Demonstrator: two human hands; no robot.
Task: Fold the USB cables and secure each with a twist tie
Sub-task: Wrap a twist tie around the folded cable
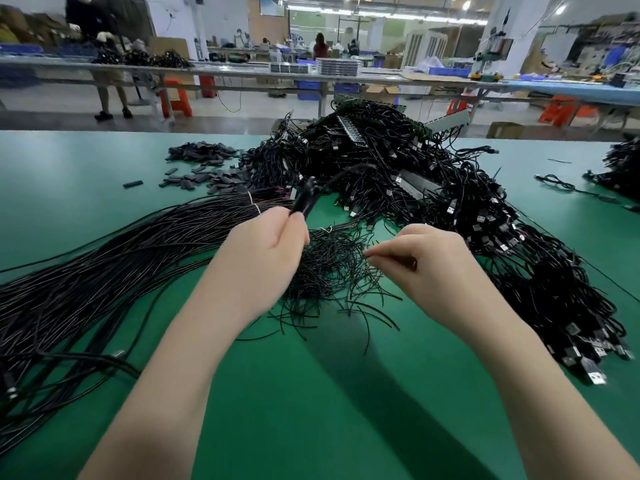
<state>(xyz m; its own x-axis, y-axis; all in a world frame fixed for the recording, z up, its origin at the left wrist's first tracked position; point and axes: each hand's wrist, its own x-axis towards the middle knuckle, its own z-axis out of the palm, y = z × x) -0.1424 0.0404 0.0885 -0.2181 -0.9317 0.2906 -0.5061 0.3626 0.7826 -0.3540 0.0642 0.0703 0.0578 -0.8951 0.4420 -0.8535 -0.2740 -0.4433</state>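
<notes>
Green tabletop [329, 393], cable heap [433, 188] at far edge.
Left hand [266, 251] grips folded cable [304, 199]; right hand [426, 258] pinches a tie above tie pile [329, 271].

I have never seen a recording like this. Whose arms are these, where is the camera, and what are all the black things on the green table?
There is no machine. A person wears the camera on the head, so you look down at their own arms. The left hand grips a folded black cable. The right hand pinches one thin twist tie above a loose pile of ties. On the green table lie straight cables at the left and a big heap of USB cables behind.
</notes>
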